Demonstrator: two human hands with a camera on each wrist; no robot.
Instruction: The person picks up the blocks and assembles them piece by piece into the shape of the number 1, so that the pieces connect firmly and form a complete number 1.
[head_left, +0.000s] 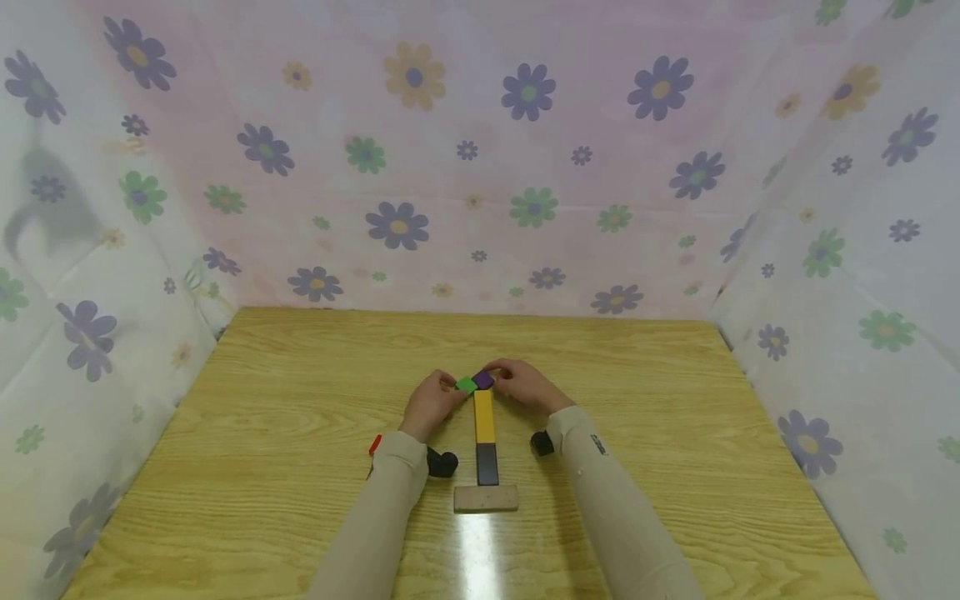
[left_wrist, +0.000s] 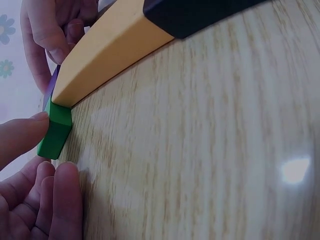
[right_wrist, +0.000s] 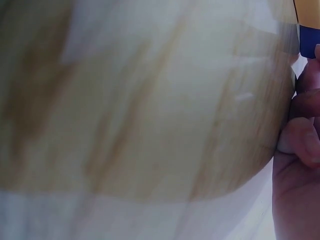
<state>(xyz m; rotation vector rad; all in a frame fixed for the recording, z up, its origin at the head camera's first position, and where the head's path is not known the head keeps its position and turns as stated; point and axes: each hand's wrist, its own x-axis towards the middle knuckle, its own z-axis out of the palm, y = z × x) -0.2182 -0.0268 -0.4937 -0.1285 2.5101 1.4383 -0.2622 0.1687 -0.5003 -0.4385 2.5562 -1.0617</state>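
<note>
Two small blocks, one green (head_left: 467,385) and one purple (head_left: 483,380), sit tilted at the far end of a row of blocks. My left hand (head_left: 433,404) pinches the green block, its thumb (left_wrist: 25,137) pressed on one face in the left wrist view. At the purple block, my right hand (head_left: 527,388) holds the side away from the green one with thumb and fingers. A yellow block (head_left: 484,417) runs lengthwise from these two toward me. Behind it come a black block (head_left: 487,464) and a crosswise wooden block (head_left: 486,498) nearest me.
The blocks lie on a wood-grain table (head_left: 300,433). Flower-patterned cloth (head_left: 465,167) rises behind the table and along both sides. Black wrist-camera parts (head_left: 442,463) stick out beside both sleeves, near the row of blocks.
</note>
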